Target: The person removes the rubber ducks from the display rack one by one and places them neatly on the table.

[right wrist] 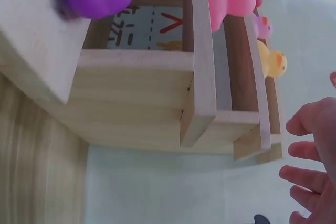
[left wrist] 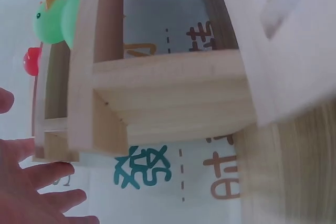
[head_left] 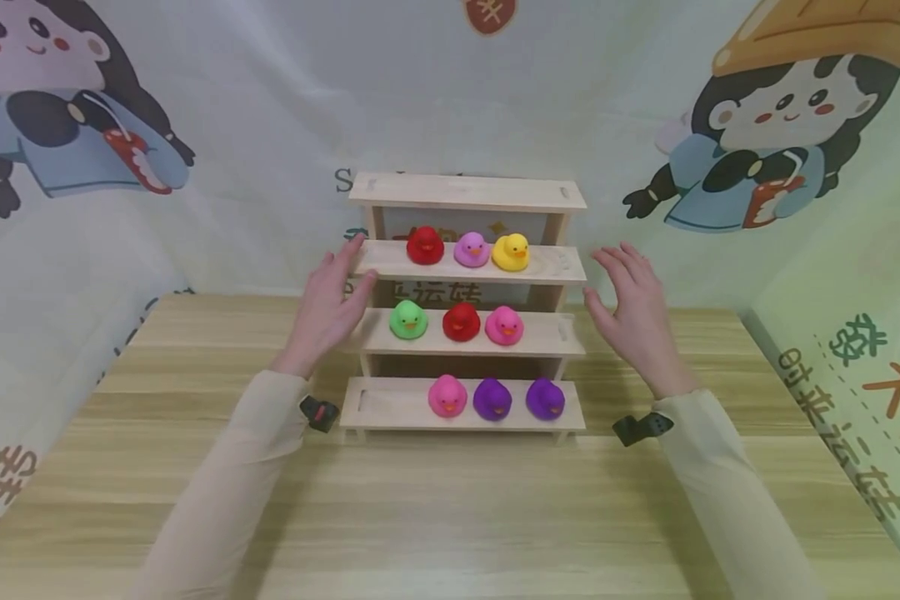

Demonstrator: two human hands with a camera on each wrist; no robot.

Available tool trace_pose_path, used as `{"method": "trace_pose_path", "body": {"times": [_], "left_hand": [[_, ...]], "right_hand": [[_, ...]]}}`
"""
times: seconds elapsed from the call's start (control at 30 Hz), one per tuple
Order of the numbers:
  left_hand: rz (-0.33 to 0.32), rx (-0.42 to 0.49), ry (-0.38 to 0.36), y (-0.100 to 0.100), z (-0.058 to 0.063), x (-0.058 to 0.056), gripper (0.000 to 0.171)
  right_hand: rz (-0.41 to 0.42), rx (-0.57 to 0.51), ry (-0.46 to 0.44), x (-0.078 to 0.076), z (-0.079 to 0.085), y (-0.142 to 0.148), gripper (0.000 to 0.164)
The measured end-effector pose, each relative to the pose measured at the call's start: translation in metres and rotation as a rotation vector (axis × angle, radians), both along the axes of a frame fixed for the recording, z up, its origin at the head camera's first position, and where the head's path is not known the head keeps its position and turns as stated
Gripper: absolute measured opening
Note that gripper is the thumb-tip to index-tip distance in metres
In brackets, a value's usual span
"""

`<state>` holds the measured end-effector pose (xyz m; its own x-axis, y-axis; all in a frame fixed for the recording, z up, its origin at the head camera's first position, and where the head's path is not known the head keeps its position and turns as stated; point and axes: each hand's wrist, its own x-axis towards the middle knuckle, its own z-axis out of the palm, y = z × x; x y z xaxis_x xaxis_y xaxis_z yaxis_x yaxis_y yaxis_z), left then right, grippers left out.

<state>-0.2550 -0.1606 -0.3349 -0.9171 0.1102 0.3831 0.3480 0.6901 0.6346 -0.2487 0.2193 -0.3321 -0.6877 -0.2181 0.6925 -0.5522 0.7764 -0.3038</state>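
A stepped wooden shelf (head_left: 465,193) with several tiers stands on the table, rubber ducks on its lower three. The second tier from the top bears a red duck (head_left: 425,247), a light purple duck (head_left: 472,250) and a yellow duck (head_left: 512,252). Below sit a green duck (head_left: 408,320), a red duck (head_left: 461,322) and a pink duck (head_left: 504,326). On the lowest tier are a pink duck (head_left: 447,397) and two purple ducks (head_left: 492,400). My left hand (head_left: 332,302), fingers spread, is at the shelf's left end. My right hand (head_left: 636,314) hovers off the right end, holding nothing.
The wood-grain table (head_left: 450,508) extends in front of the shelf and to both sides. A pale cloth backdrop (head_left: 270,125) with cartoon figures and lettering hangs behind and along the sides. Dark straps (head_left: 319,413) circle both wrists.
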Motion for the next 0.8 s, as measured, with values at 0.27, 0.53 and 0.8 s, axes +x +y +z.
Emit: {"method": "trace_pose_path", "body": {"times": [0.27,0.53,0.8], "left_hand": [[-0.003,0.114,-0.028,0.002,-0.014,-0.012,0.053],[0.008,0.240,-0.058,0.009,-0.018,-0.013,0.055],[-0.006,0.358,-0.090,0.010,-0.020,-0.012,0.055]], "right_hand": [[0.043,0.031,-0.026,-0.010,0.012,-0.027,0.035],[0.059,0.094,-0.009,-0.017,0.010,-0.045,0.033],[0.104,-0.009,-0.045,-0.019,0.012,-0.057,0.037]]}}
